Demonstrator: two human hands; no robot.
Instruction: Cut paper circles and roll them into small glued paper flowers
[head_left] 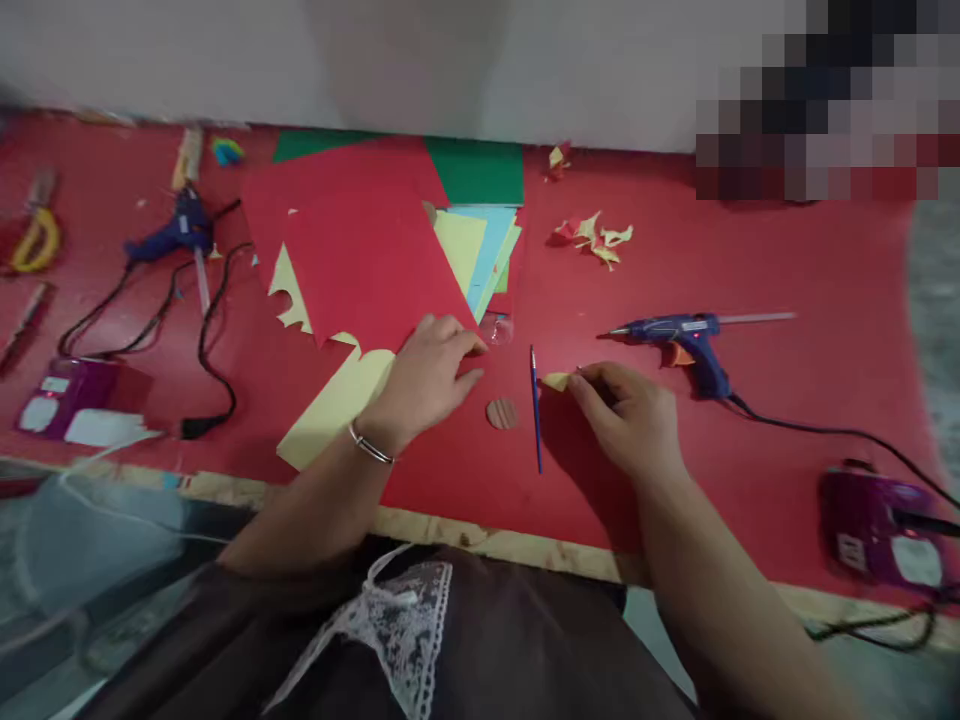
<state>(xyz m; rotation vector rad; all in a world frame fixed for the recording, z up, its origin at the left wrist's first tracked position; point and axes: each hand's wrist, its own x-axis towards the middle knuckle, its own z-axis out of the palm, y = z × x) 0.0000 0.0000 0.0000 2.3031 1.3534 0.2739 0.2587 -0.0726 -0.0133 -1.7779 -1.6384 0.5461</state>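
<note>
My left hand [439,375] rests with its fingers apart at the lower edge of a large red sheet [367,240], over the end of a cut yellow paper [330,405]. Between thumb and fingers, my right hand [626,410] pinches a small yellow paper piece [556,381]. Just left of that piece, a thin blue brush [536,415] lies upright in the view. A round brown ridged disc [502,413] sits between my hands. A small clear round item [497,329] is near my left fingertips.
One blue glue gun [679,335] lies at right, another [176,230] at left, both corded. Purple power boxes [874,530] [71,395] sit at both sides. Paper scraps [596,237], yellow-handled scissors [37,238], green sheets [480,170] and coloured papers [491,250] lie on the red table [810,390].
</note>
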